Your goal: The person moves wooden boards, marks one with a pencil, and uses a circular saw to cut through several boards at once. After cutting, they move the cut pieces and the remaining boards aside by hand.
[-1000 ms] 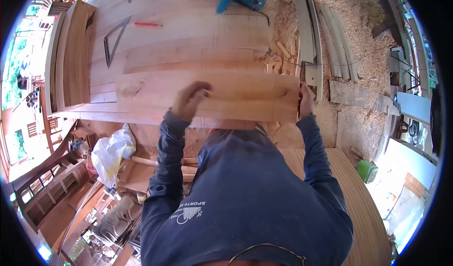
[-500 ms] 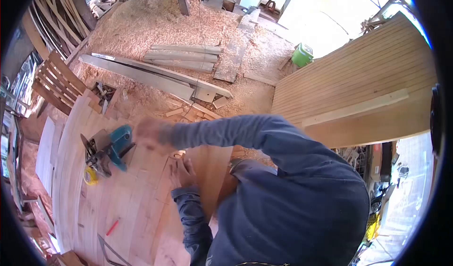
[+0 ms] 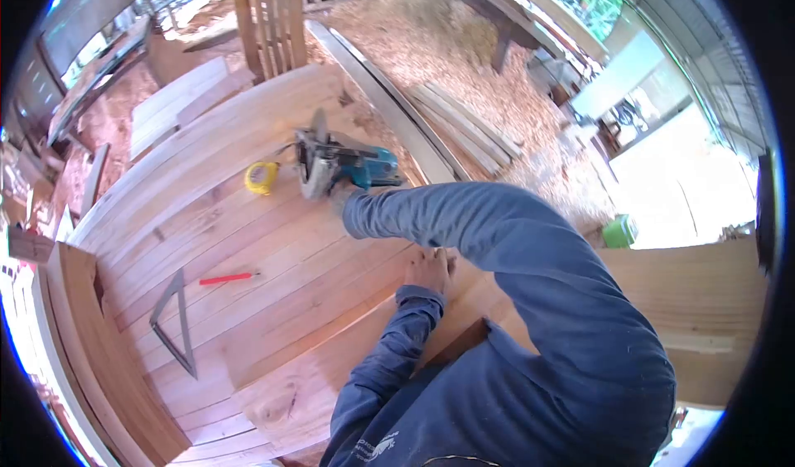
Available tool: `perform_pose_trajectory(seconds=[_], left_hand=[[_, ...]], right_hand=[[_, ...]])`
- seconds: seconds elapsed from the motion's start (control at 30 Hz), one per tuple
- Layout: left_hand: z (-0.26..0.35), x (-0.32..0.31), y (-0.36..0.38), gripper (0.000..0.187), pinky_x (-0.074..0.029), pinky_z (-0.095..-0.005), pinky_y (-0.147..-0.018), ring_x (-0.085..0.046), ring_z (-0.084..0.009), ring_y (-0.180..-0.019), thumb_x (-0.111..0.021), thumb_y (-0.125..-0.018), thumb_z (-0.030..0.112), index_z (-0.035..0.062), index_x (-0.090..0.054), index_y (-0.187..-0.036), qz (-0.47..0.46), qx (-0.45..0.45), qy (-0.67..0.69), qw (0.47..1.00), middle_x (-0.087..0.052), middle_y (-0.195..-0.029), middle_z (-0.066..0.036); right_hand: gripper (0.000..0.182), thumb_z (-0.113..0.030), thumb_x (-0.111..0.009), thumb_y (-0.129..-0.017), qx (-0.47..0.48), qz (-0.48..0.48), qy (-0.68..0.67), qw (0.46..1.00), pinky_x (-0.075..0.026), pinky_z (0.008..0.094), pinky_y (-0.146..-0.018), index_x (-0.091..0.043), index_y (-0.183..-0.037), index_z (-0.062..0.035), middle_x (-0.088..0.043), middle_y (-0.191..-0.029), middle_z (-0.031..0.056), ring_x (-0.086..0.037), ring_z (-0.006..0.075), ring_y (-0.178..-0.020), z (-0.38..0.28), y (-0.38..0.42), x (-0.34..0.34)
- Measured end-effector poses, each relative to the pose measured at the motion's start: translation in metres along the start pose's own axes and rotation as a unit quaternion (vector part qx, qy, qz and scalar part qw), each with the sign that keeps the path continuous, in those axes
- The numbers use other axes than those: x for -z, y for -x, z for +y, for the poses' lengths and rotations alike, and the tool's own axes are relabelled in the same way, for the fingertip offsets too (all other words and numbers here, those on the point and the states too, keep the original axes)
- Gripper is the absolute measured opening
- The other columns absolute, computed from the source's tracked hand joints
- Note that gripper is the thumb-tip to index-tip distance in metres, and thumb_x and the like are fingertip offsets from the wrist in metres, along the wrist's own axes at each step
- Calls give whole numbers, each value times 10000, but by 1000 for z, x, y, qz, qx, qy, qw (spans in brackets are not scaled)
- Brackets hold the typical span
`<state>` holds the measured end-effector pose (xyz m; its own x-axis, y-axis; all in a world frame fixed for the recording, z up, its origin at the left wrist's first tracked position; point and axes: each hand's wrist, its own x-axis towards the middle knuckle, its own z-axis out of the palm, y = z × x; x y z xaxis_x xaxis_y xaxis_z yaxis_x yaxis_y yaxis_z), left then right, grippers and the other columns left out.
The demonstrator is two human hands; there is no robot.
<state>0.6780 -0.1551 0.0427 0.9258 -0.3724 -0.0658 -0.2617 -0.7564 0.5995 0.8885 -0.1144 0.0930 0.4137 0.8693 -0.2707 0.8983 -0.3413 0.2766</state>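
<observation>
A teal circular saw (image 3: 373, 166) with a round blade guard rests on the pale plank tabletop (image 3: 265, 243). My right hand (image 3: 344, 194) is closed on the saw at its near side, partly hidden by the sleeve and the tool. My left hand (image 3: 431, 270) lies on the wood near the table's edge, fingers spread, holding nothing. Left of the saw sits a yellow tape measure (image 3: 262, 177). A red pencil (image 3: 228, 279) and a grey triangular square (image 3: 175, 324) lie nearer on the planks.
A thick curved timber (image 3: 99, 351) stands along the left edge. Beyond the table are a slatted wooden chair (image 3: 273, 28), long boards (image 3: 389, 94), stacked planks (image 3: 468, 127) on shavings, a green container (image 3: 619, 232) at the right and a workbench (image 3: 489, 7) farther back.
The view has turned left. My right hand, earlier blurred beside the saw, is now on it. The saw is turned differently. My left hand remains near the table edge.
</observation>
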Motion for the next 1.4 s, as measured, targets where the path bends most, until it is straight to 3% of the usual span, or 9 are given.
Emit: perform_pose_trajectory(seconds=[0.33,0.47,0.53,0.73,0.93,1.17,1.2,1.3,1.4], left_hand=[[-18,6,-4,345,-537,-519,-881,-663,-428,-1035,-625,-957,360,32,-719,-1006,1,-15,17,1000,-697,-1084,-258],[-19,-14,-11,407,-537,-526,-809,-684,-436,-962,-598,-979,400,10,-712,-956,26,2,71,997,-711,-1005,-253],[-23,-22,-15,415,-533,-529,-801,-681,-440,-943,-589,-986,399,2,-706,-958,38,-12,25,999,-711,-986,-245],[-9,-21,-25,432,-501,-546,-859,-625,-465,-998,-564,-996,397,-19,-677,-1025,13,-2,15,1000,-673,-1032,-252],[2,-19,-35,385,-479,-553,-885,-595,-458,-1028,-547,-1003,366,2,-661,-1056,-4,25,6,1000,-640,-1032,-252],[-4,-20,-50,384,-496,-535,-891,-620,-444,-1033,-533,-1023,327,25,-670,-1216,113,-116,87,983,-665,-1137,-263],[2,-7,-47,405,-511,-531,-899,-638,-442,-1045,-541,-1021,312,51,-645,-1313,-5,1,54,999,-684,-1147,-256],[-22,-11,-52,428,-506,-551,-922,-634,-466,-1071,-512,-1038,375,52,-640,-1287,-35,35,-33,998,-675,-1144,-281],[-44,-18,-55,473,-492,-556,-938,-624,-487,-1075,-468,-1046,442,35,-652,-1201,-5,1,-28,1000,-659,-1161,-279]], right_hand=[[357,-238,-586,-901,-127,-72,32,989,-533,431,-991,-642,-1235,-125,-722,-1150,119,-694,302,-1127,75,94,31],[395,-243,-634,-866,-182,-164,18,969,-552,447,-958,-630,-1244,-131,-717,-1149,149,-693,304,-1133,87,249,79],[398,-228,-660,-847,-276,-48,-48,959,-569,463,-917,-637,-1227,-112,-716,-1120,174,-704,328,-1098,79,334,71],[460,-226,-691,-825,-516,30,-199,833,-560,470,-900,-644,-1267,-109,-714,-1106,209,-709,363,-1014,68,505,-51],[511,-321,-795,-835,-740,154,-319,572,-535,411,-912,-676,-1229,-18,-742,-1053,208,-718,335,-988,-71,628,-79],[392,-273,-858,-815,-827,302,-360,307,-539,358,-777,-746,-1097,-24,-744,-908,91,-690,197,-816,-265,612,-65],[375,-251,-866,-817,-827,321,-369,277,-533,337,-704,-743,-1092,-27,-724,-868,61,-663,170,-738,-285,602,-61],[405,-225,-859,-836,-794,400,-419,186,-461,288,-546,-705,-1134,3,-629,-721,5,-561,100,-576,-315,557,-17],[434,-231,-834,-859,-756,440,-441,204,-426,279,-528,-676,-1165,34,-605,-697,2,-534,89,-563,-329,521,12]])
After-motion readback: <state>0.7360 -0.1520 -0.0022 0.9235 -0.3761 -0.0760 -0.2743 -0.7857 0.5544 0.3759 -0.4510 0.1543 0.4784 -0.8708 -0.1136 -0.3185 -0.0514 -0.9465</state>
